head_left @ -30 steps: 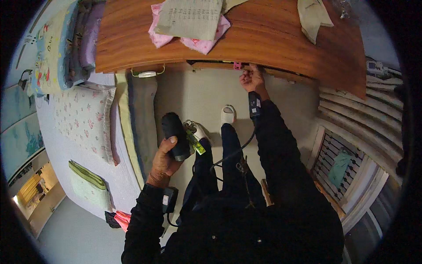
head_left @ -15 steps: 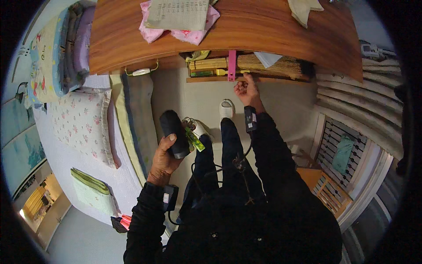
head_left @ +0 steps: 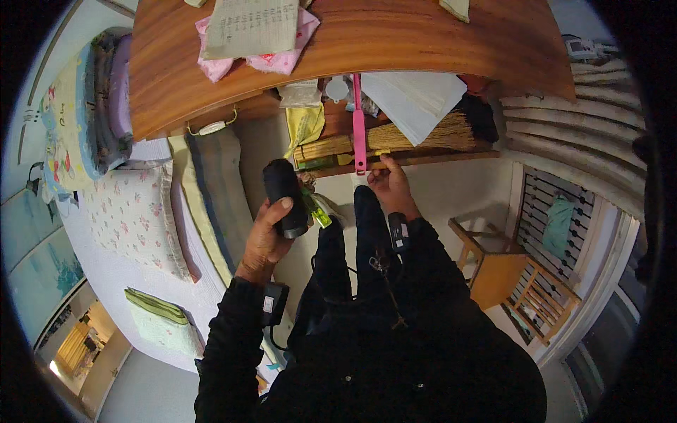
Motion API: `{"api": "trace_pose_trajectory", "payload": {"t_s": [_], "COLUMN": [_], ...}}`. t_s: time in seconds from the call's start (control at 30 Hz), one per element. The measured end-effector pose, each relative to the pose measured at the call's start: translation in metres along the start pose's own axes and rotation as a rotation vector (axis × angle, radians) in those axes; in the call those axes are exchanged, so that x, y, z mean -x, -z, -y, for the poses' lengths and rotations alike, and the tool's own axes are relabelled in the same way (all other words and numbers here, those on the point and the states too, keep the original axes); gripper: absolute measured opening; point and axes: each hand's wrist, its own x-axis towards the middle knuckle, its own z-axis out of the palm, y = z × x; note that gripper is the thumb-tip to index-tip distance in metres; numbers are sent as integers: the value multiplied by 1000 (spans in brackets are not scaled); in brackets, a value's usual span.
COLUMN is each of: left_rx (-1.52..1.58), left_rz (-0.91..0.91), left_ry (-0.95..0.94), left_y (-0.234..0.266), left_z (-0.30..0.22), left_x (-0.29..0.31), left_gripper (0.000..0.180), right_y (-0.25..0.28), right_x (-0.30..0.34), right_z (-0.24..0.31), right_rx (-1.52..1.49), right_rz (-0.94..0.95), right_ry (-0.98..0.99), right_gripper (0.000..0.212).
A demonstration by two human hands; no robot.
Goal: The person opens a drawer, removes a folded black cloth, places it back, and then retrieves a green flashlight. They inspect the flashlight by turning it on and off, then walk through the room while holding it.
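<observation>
My left hand (head_left: 264, 236) is wrapped around a black, bottle-sized cylinder (head_left: 284, 194) held upright over my legs. A bright green tag (head_left: 319, 210) with a bunch of keys hangs beside the cylinder. My right hand (head_left: 391, 185) has its fingers hooked over the front edge of the open drawer (head_left: 458, 160) under the desk. Inside the drawer lie a straw whisk broom (head_left: 423, 136), white papers (head_left: 412, 99), a yellow cloth (head_left: 305, 128) and a yellow-handled tool (head_left: 343, 158). A pink strap (head_left: 360, 130) crosses the drawer and hangs over its front.
The wooden desk (head_left: 395, 46) above the drawer bears a written sheet (head_left: 252, 28) on a pink cloth. At left is a bed with a flowered pillow (head_left: 135, 218) and a folded green towel (head_left: 163, 317). A wooden chair (head_left: 501, 278) stands at right by a barred window.
The drawer has come out toward me with my right hand, baring more papers, a round white lid and the yellow cloth. My left hand still holds the cylinder, slightly farther right.
</observation>
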Motion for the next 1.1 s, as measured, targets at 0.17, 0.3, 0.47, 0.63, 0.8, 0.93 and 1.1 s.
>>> {"api": "trace_pose_trajectory", "payload": {"t_s": [0.17,0.3,0.47,0.63,0.8,0.93,1.1], "left_rx": [-181,-497,-958,-1212,-1268,-1009,-904], "left_rz": [-46,-95,-157,-274,-386,-627,-327], "left_ry": [-47,-72,-138,-444,-786,-614,-301], "left_y": [-25,-45,-62,-71,-27,25,29], "left_z": [-5,-8,-3,9,20,21,20], "left_x": [-32,-64,-114,-159,-157,-169,-166], "left_gripper": [52,51,64,76,75,68,44], "right_y": [4,4,4,4,11,15,12], "right_x": [4,4,6,4,3,6,8], "right_z": [-5,-5,-4,-1,-2,-5,-2], "right_rx": [-24,-28,-96,-142,-158,-129,-135], "right_rz": [-77,-55,-64,-109,-58,40,80], "right_ry": [0,15,-45,-87,-88,-95,-109], "right_gripper": [15,15,14,16,22,28,13]}}
